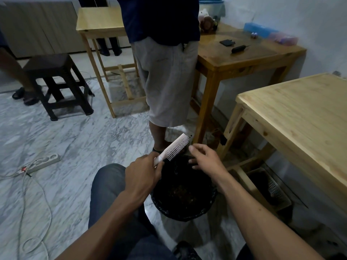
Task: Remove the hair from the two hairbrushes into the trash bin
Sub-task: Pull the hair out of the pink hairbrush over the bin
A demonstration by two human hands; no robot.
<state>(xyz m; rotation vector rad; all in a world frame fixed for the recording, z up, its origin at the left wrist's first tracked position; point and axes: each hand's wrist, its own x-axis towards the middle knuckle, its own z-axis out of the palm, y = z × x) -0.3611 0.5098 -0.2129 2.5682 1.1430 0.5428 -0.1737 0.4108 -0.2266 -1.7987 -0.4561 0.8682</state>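
My left hand (141, 175) grips the handle of a white hairbrush (173, 148), which points up and to the right with its bristles facing right. The brush hangs above the far rim of a round trash bin lined with a black bag (157, 200), which holds dark debris. My right hand (204, 156) hovers just right of the bristles over the bin, fingers spread, holding nothing that I can make out. A dark second hairbrush (238, 48) lies on the brown wooden table (249, 59) at the back right.
A person in grey shorts (165, 81) stands right behind the bin. A pale wooden table (300, 113) is at my right and another (97, 21) at the back. A dark stool (54, 81) and a power strip with cables (46, 162) sit on the marble floor at left.
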